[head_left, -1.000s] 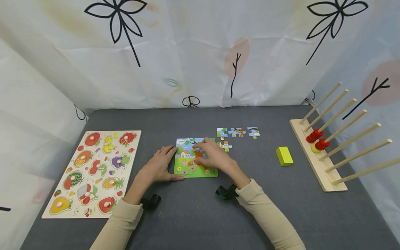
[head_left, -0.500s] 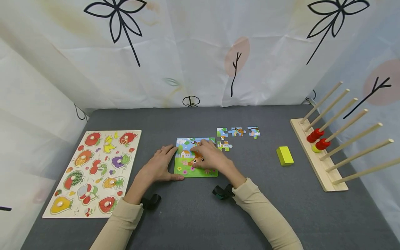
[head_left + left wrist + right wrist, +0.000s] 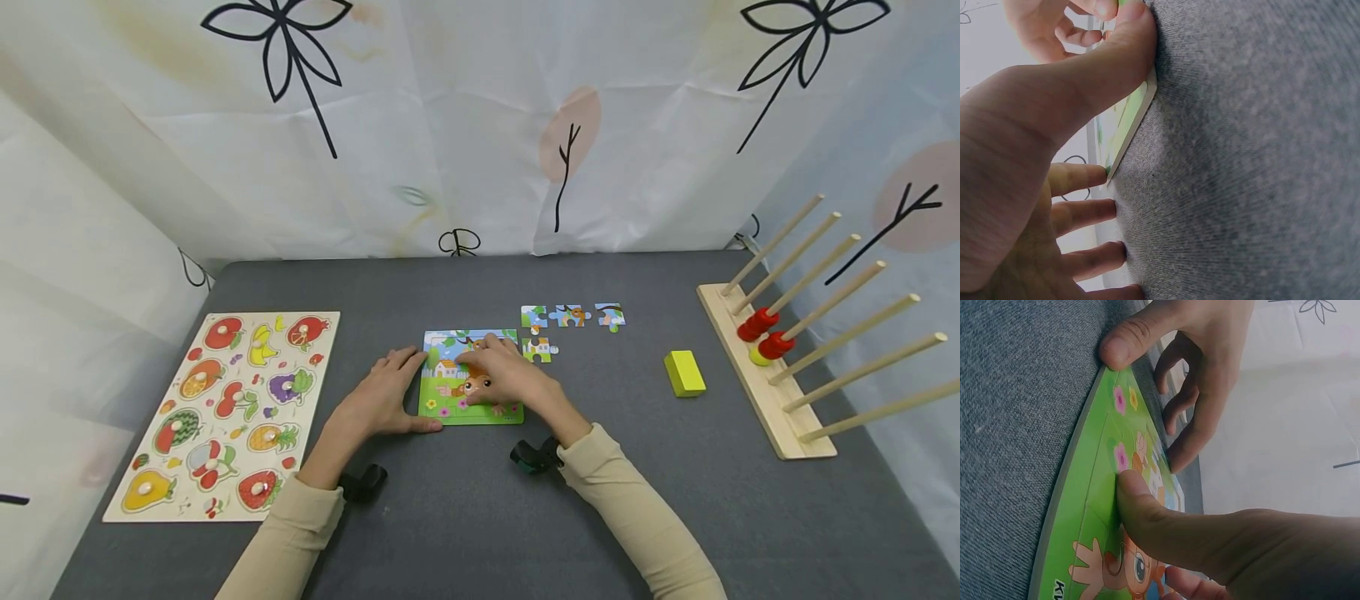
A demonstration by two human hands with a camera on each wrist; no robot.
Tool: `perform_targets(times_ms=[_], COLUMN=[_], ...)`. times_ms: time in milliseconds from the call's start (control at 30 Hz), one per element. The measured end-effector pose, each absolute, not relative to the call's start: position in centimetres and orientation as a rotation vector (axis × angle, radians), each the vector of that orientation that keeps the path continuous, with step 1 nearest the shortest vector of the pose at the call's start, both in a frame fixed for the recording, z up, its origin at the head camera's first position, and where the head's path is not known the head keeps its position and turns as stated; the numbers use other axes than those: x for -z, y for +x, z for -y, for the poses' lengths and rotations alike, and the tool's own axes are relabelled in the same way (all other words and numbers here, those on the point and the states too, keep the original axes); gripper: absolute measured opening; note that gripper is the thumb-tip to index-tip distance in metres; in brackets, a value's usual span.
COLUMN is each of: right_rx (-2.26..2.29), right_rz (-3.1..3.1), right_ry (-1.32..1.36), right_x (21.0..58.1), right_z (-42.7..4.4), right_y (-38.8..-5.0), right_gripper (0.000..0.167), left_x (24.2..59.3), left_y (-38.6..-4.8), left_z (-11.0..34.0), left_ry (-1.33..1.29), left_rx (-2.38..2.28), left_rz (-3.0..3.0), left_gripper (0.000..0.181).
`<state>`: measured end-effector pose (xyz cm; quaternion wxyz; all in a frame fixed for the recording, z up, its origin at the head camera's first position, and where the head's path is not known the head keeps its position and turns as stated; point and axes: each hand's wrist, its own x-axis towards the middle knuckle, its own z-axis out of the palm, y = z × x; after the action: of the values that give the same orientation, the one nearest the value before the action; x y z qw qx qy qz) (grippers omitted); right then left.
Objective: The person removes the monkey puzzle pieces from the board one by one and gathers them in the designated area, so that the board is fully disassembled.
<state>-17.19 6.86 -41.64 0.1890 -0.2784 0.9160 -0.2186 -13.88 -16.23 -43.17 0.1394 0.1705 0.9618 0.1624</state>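
A small puzzle board (image 3: pixel 438 408) with a cartoon animal, house and flowers lies flat on the dark table. My left hand (image 3: pixel 382 396) rests at its left side, thumb at the near left corner and index finger at the far left edge; the other fingers touch the table. My right hand (image 3: pixel 504 371) lies over the board's right half. In the right wrist view its thumb (image 3: pixel 1141 500) presses the green surface beside a pink flower. The fingers, bent, reach down farther back; whether a loose piece sits beneath them is hidden.
Several loose jigsaw pieces (image 3: pixel 570 316) lie beyond the board to the right. A yellow block (image 3: pixel 684 373) and a wooden peg rack (image 3: pixel 757 387) with red and yellow beads stand at right. At left lies a fruit knob puzzle (image 3: pixel 225 417).
My right hand has shifted slightly left and settled lower over the puzzle, covering more of the animal. My left hand stays in place.
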Motion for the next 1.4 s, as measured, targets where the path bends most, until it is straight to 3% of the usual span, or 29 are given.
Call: perform_targets(times_ms=[1400], right_rx=[0.634], right_rz=[-2.675], right_ry=[-0.699], right_x=[41.7], right_z=[-6.6], right_y=[-16.1], right_gripper=[0.065], left_x=[43.1], left_y=[-13.8], left_z=[16.2], left_ry=[0.490], left_rx=[-0.452], left_rz=[-2.778], left_gripper=[0.113])
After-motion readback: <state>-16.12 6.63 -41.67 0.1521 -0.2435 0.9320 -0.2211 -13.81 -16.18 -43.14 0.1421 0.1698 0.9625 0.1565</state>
